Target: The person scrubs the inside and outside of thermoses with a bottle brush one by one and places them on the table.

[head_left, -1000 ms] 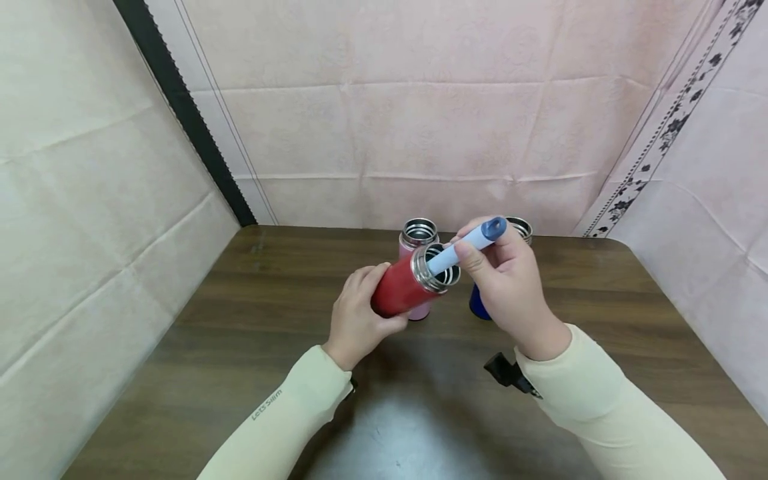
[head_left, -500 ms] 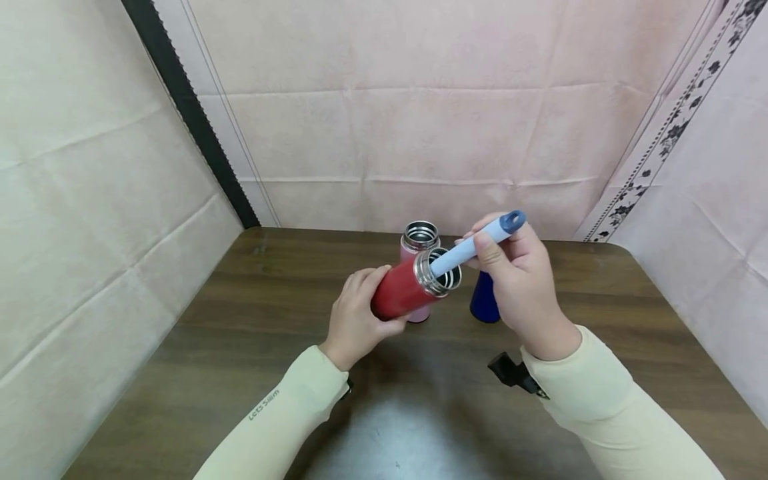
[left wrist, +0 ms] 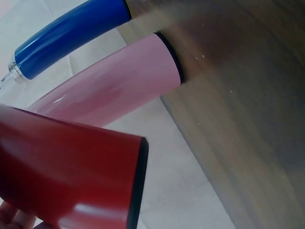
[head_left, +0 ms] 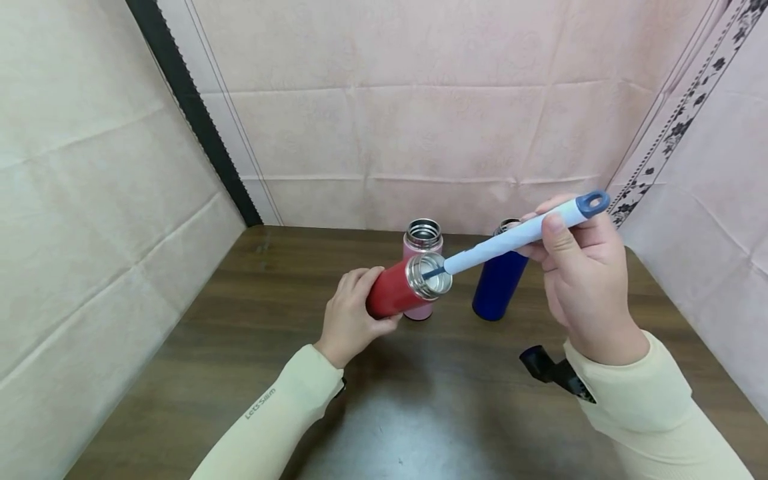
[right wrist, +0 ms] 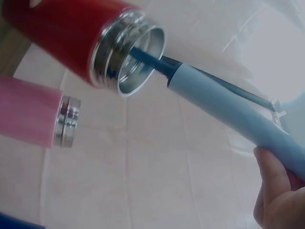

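Note:
My left hand [head_left: 349, 319] grips a red insulated bottle [head_left: 389, 293] around its lower body. The bottle is lifted off the table and tilted, its open steel mouth facing right. In my right hand [head_left: 591, 287] is the light blue handle of a bottle brush [head_left: 510, 241], pinched between thumb and fingers near its looped end. The brush's dark blue shaft [right wrist: 147, 59] enters the red bottle's mouth; its head is hidden inside. Behind the red bottle stands a pink bottle [head_left: 424, 245], uncapped and partly covered. A dark blue bottle [head_left: 499, 283] stands right of it, its top partly behind the brush.
The brown wooden table [head_left: 240, 347] has its back edge close behind the standing bottles. Pale cloth walls [head_left: 384, 133] rise behind and on both sides. A black wrist-camera mount [head_left: 555, 373] sticks out from my right sleeve.
My right hand has moved right and slightly up, drawing the brush handle out of the red bottle so its shaft now shows. The left hand has shifted slightly left. More of the blue bottle is visible.

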A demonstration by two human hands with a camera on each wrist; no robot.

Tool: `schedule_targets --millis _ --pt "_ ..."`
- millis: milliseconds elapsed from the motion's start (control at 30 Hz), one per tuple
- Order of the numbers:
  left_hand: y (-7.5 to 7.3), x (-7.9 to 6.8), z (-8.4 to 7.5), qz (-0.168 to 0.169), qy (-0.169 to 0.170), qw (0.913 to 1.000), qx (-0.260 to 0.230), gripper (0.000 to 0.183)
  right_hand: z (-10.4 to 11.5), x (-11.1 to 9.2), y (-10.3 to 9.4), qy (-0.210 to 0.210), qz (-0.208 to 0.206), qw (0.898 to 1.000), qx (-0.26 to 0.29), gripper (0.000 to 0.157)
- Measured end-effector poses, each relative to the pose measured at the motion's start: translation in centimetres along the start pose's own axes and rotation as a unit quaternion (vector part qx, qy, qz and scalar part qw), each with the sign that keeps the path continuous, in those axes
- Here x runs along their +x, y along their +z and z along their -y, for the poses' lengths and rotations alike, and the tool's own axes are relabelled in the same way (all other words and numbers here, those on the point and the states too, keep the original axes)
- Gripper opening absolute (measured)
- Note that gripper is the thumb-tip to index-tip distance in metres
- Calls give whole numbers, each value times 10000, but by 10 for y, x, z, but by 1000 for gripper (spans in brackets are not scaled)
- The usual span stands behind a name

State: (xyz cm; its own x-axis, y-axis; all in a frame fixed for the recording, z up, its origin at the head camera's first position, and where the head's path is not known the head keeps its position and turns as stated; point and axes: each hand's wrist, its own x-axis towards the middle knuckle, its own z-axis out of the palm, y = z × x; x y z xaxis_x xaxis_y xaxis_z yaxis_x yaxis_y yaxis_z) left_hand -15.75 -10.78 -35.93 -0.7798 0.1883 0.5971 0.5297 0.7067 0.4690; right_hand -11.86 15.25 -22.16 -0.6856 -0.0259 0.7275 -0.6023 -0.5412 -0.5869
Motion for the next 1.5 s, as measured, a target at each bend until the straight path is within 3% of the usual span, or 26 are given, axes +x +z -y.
schedule_targets --millis 200,400,533,633,767,933,1067,1333,1433,1500 --pt "2 2 0 259 -236 9994 -37 74 -2 -2 3 -86 19 9999 -72 13" --pt "1 2 -2 113 -245 9996 -101 72 -8 -2 5 -100 -72 9998 -129 14" --pt "2 2 -8 14 -179 9998 -102 73 -18 -4 9 242 -264 9952 -909 10" --pt "4 3 -13 -1 -65 10000 -65 73 -27 -9 12 464 -240 9845 -1675 7" --pt "9 6 -19 -59 -94 9999 -103 74 -37 -15 15 565 27 9741 -2189 6" --pt "12 7 -22 -131 -141 9997 -129 75 -46 -21 17 588 147 9655 -2531 17" --pt "12 5 -19 -184 -29 9998 15 73 -47 -22 16 282 56 9666 -2547 24" --pt "11 2 -10 -293 101 9993 207 69 -38 -14 11 18 -320 9822 -1849 6" --pt "11 2 -8 -260 88 9995 175 69 -34 -12 11 -3 -458 9832 -1769 7" --pt "11 1 -6 -230 66 9995 183 69 -31 -9 9 -108 -489 9883 -1437 8"
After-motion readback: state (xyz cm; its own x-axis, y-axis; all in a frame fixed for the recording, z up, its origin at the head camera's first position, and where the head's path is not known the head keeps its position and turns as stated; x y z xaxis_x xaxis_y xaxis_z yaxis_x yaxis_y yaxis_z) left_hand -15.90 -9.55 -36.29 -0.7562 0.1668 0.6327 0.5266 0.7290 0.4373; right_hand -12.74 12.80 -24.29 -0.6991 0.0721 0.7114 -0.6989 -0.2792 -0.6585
